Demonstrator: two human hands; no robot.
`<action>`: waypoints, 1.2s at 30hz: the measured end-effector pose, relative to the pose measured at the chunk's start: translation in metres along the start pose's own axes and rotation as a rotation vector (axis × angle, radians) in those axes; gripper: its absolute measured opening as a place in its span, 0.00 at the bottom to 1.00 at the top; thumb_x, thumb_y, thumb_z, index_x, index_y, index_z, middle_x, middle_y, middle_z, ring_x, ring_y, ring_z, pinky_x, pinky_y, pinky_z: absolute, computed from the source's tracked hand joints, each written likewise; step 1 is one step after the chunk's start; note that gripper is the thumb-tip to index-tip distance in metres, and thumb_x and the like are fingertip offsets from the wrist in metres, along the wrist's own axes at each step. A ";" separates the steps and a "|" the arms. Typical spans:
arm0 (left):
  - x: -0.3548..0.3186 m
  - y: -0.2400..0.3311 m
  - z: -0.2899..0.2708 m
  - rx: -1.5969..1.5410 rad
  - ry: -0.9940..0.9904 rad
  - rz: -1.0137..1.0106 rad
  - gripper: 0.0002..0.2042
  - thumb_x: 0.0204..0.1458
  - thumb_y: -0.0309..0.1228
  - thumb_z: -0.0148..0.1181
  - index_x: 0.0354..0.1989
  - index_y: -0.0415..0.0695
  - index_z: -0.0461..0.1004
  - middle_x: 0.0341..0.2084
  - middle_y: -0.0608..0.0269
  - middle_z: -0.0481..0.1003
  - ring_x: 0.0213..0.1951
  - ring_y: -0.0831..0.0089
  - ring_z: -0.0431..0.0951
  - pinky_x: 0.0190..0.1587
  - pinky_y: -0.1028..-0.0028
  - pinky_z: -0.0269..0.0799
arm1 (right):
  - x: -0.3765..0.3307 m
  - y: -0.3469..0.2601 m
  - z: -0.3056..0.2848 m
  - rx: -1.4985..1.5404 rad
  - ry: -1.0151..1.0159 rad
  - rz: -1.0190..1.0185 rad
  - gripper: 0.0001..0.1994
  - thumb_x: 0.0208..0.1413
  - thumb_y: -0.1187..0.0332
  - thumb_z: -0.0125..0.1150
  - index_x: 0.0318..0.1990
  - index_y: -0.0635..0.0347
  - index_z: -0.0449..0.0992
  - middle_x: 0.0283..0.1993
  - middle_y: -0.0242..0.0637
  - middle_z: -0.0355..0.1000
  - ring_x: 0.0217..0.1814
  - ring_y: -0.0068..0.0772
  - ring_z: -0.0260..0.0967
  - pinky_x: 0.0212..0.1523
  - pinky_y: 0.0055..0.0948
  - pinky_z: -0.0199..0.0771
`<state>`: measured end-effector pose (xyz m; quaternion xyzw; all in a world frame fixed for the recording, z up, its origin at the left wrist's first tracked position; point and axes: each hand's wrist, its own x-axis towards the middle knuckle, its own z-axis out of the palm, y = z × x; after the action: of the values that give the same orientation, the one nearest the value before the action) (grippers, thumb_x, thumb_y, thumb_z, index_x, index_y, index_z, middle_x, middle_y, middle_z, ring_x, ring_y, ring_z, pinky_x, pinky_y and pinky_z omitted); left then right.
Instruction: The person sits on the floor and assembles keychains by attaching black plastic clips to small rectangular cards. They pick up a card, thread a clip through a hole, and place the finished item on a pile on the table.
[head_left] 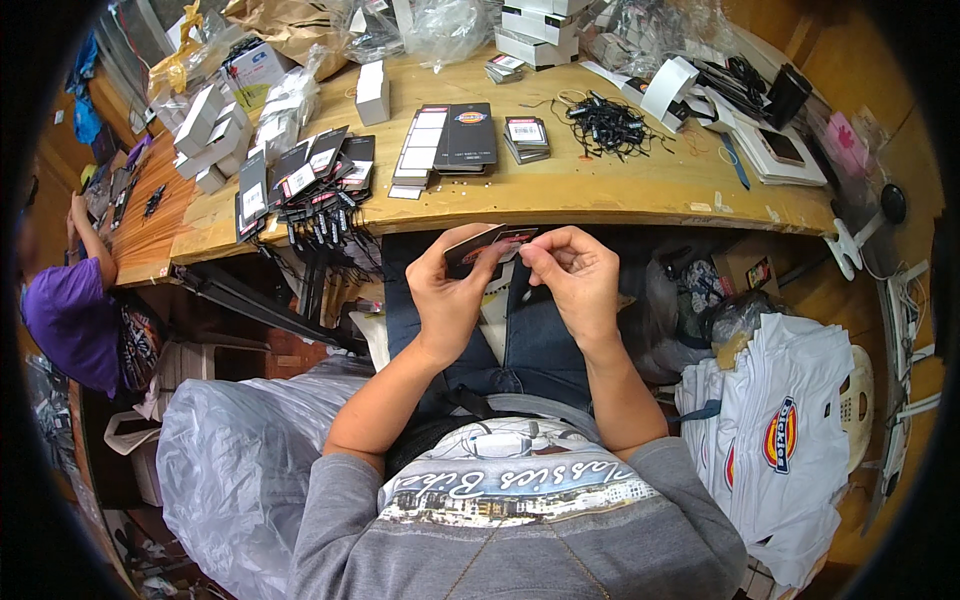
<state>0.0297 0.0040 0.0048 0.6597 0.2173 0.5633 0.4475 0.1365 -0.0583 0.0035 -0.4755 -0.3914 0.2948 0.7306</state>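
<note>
My left hand (448, 290) grips a small dark card tag (478, 246) from below, over my lap, just under the front edge of the wooden table (600, 195). My right hand (572, 275) pinches the tag's right end with thumb and fingers closed on it. On the table straight ahead lie a row of dark tags with white labels (440, 145) and a small stack of tags (526, 135). A tangle of black strings (605, 125) lies to the right of those. A fanned pile of tagged cards (310, 180) hangs over the table's left edge.
White boxes (372, 92) and clear plastic bags (440, 30) fill the back of the table. A stack of folded white garments (785, 440) stands at my right, a grey plastic bag (240, 450) at my left. A person in a purple top (70, 315) sits far left.
</note>
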 end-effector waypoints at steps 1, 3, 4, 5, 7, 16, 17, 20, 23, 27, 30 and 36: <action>0.000 -0.001 0.000 0.038 -0.010 0.029 0.09 0.38 0.17 0.56 0.31 0.34 0.69 0.23 0.61 0.73 0.28 0.79 0.73 0.31 0.83 0.68 | 0.000 0.002 0.000 -0.011 0.001 -0.005 0.04 0.43 0.76 0.57 0.25 0.67 0.69 0.20 0.28 0.66 0.19 0.12 0.60 0.20 0.12 0.61; -0.001 -0.004 0.000 0.044 -0.012 0.063 0.10 0.37 0.17 0.57 0.31 0.34 0.69 0.23 0.60 0.73 0.27 0.78 0.73 0.30 0.82 0.68 | 0.001 0.002 0.000 -0.037 0.001 -0.014 0.04 0.43 0.76 0.56 0.25 0.67 0.69 0.20 0.28 0.66 0.19 0.12 0.59 0.19 0.12 0.61; 0.000 -0.005 0.000 0.047 -0.012 0.079 0.10 0.36 0.16 0.57 0.31 0.35 0.69 0.23 0.60 0.73 0.27 0.78 0.73 0.30 0.82 0.68 | 0.000 0.001 0.000 -0.052 0.000 -0.017 0.04 0.43 0.75 0.56 0.25 0.67 0.69 0.20 0.28 0.66 0.18 0.12 0.59 0.19 0.12 0.60; 0.000 -0.005 -0.001 0.074 -0.026 0.121 0.10 0.36 0.16 0.57 0.31 0.35 0.69 0.22 0.60 0.73 0.26 0.77 0.74 0.29 0.81 0.68 | 0.000 0.001 0.000 -0.067 -0.001 -0.019 0.04 0.44 0.75 0.56 0.24 0.67 0.69 0.19 0.28 0.65 0.18 0.12 0.59 0.19 0.12 0.60; 0.001 -0.006 -0.002 0.129 -0.053 0.205 0.11 0.34 0.15 0.57 0.30 0.36 0.69 0.22 0.59 0.73 0.25 0.74 0.74 0.27 0.80 0.68 | 0.001 0.001 -0.001 -0.090 -0.009 -0.014 0.05 0.44 0.75 0.55 0.24 0.67 0.68 0.19 0.28 0.65 0.18 0.12 0.59 0.19 0.12 0.59; 0.009 0.001 -0.007 0.224 -0.224 0.402 0.11 0.33 0.15 0.57 0.28 0.37 0.69 0.23 0.56 0.72 0.24 0.68 0.73 0.26 0.78 0.68 | 0.003 0.005 0.000 -0.079 -0.019 -0.050 0.04 0.45 0.75 0.54 0.25 0.67 0.68 0.20 0.29 0.65 0.18 0.14 0.59 0.20 0.13 0.60; 0.010 0.001 -0.007 0.226 -0.213 0.400 0.10 0.34 0.15 0.57 0.28 0.37 0.69 0.23 0.56 0.72 0.24 0.69 0.73 0.26 0.78 0.68 | 0.003 0.005 0.001 -0.082 -0.018 -0.057 0.04 0.45 0.75 0.54 0.25 0.67 0.68 0.20 0.29 0.66 0.19 0.14 0.60 0.20 0.13 0.60; 0.011 0.001 -0.006 0.180 -0.192 0.286 0.09 0.37 0.16 0.54 0.29 0.36 0.68 0.23 0.57 0.72 0.25 0.71 0.73 0.27 0.78 0.68 | 0.003 0.005 0.005 -0.059 0.014 -0.072 0.03 0.44 0.77 0.55 0.26 0.68 0.68 0.21 0.30 0.66 0.19 0.14 0.60 0.22 0.12 0.61; 0.010 0.002 -0.006 0.069 -0.247 0.048 0.08 0.41 0.16 0.50 0.32 0.34 0.66 0.25 0.57 0.70 0.28 0.73 0.71 0.31 0.79 0.66 | 0.004 0.007 0.007 0.000 0.059 -0.053 0.03 0.43 0.78 0.55 0.26 0.68 0.69 0.22 0.29 0.67 0.20 0.13 0.61 0.23 0.12 0.61; 0.012 0.009 -0.009 0.024 -0.348 -0.079 0.08 0.44 0.16 0.46 0.34 0.34 0.64 0.27 0.57 0.66 0.31 0.74 0.68 0.34 0.80 0.62 | 0.005 0.009 -0.002 -0.043 0.120 -0.103 0.02 0.42 0.79 0.55 0.25 0.67 0.69 0.23 0.28 0.66 0.22 0.12 0.60 0.23 0.12 0.61; 0.012 -0.002 -0.009 -0.046 -0.156 -0.013 0.08 0.40 0.15 0.51 0.31 0.34 0.65 0.24 0.58 0.67 0.27 0.76 0.69 0.29 0.81 0.64 | 0.001 0.002 0.000 -0.109 0.123 -0.250 0.03 0.40 0.80 0.56 0.24 0.66 0.69 0.23 0.28 0.65 0.22 0.12 0.59 0.22 0.12 0.60; 0.011 0.012 -0.011 0.161 -0.176 0.152 0.07 0.36 0.14 0.55 0.26 0.34 0.67 0.22 0.59 0.68 0.25 0.75 0.70 0.28 0.82 0.65 | -0.003 -0.006 0.005 -0.267 0.080 -0.413 0.04 0.38 0.82 0.56 0.23 0.67 0.68 0.22 0.31 0.65 0.20 0.14 0.57 0.21 0.13 0.58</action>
<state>0.0201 0.0100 0.0205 0.7550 0.1710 0.5161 0.3666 0.1313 -0.0603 0.0095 -0.4889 -0.4865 0.0662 0.7210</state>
